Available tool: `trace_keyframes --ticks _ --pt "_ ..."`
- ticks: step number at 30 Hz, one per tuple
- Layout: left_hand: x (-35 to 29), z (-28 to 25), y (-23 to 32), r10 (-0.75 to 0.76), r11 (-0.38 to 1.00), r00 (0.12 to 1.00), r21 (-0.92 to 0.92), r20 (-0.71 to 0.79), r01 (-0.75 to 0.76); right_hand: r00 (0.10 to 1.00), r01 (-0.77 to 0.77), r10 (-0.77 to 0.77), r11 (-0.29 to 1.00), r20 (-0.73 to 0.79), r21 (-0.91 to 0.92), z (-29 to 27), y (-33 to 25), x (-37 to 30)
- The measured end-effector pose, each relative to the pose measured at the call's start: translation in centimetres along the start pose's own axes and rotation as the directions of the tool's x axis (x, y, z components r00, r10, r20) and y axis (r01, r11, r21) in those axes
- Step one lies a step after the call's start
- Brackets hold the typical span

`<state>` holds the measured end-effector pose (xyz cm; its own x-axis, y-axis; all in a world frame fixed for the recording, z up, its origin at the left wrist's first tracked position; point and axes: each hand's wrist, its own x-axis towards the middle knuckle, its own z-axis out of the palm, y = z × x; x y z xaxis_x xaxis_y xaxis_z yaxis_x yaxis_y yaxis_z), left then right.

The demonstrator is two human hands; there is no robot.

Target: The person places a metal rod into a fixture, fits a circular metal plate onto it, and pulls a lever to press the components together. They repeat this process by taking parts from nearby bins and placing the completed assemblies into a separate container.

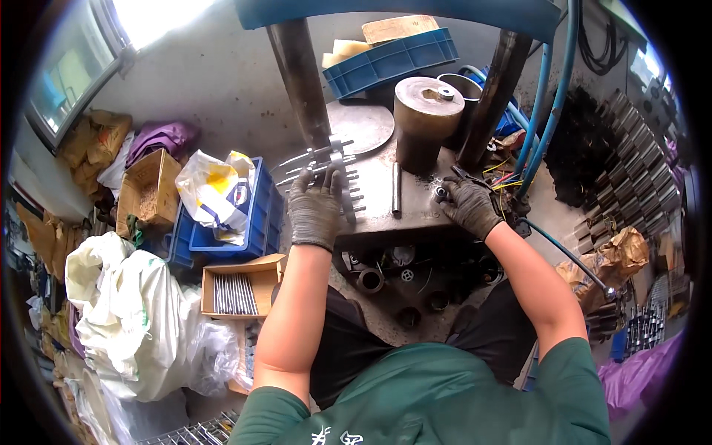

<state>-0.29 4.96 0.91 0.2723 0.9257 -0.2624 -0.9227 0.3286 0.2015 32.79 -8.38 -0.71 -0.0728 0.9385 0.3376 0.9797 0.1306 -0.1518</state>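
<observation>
Both gloved hands working on either side of the tall metal cylinder

The left hand [311, 211] is resting over a cluster of metal rods and discs [347, 182], left of the tall metal cylinder [429, 111]. Its fingers are lying slightly apart over the pieces; whether they are clamping one, I cannot tell. The right hand [471, 206] is bending its fingers by a small metal ring [441, 194], on the near right of the cylinder. They are touching it or lying just beside it; I cannot tell whether they are pinching it.

A single metal rod [396, 189] is occupying the desk [378, 222] on the near left of the cylinder, apart from both hands. Another ring [446, 94] is sitting on the cylinder's top, and a round plate [363, 126] is lying just to its left.

As for progress, the work is looking partway through: the cluster is sitting grouped and the single rod separate, but nothing is plainly marking any piece as finished. Well apart, on the cylinder's near left, an open cardboard box [265, 280] is holding many slim rods [233, 294].
</observation>
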Motion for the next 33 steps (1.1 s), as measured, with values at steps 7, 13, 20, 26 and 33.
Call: trace_keyframes --ticks 7,13,20,26,33 --pt "1.0 1.9 -1.7 0.102 0.964 0.981 0.226 0.164 -0.138 0.999 0.042 -0.042 0.998 -0.01 0.05 1.4 0.7 0.6" --pt "-4.9 3.7 -7.7 0.167 0.316 0.59 0.524 0.79 -0.791 0.985 -0.162 0.174 0.944 -0.015 0.288 -0.4 1.6 0.6" --pt "-7.6 2.1 -11.1 -0.356 -0.076 0.744 0.777 0.565 -0.625 0.837 0.104 0.041 0.967 -0.545 0.234 -8.9 -1.6 6.8" --pt "-4.3 -0.4 -15.2 -0.263 -0.081 0.798 0.812 0.542 -0.578 0.854 -0.015 0.026 1.0 -0.52 0.025 -10.7 0.2 13.5" --pt "-3.7 1.6 -13.7 -0.369 0.515 0.906 0.857 0.207 0.014 0.875 -0.072 0.083 0.997 -0.477 0.041 -10.7 0.6 13.4"
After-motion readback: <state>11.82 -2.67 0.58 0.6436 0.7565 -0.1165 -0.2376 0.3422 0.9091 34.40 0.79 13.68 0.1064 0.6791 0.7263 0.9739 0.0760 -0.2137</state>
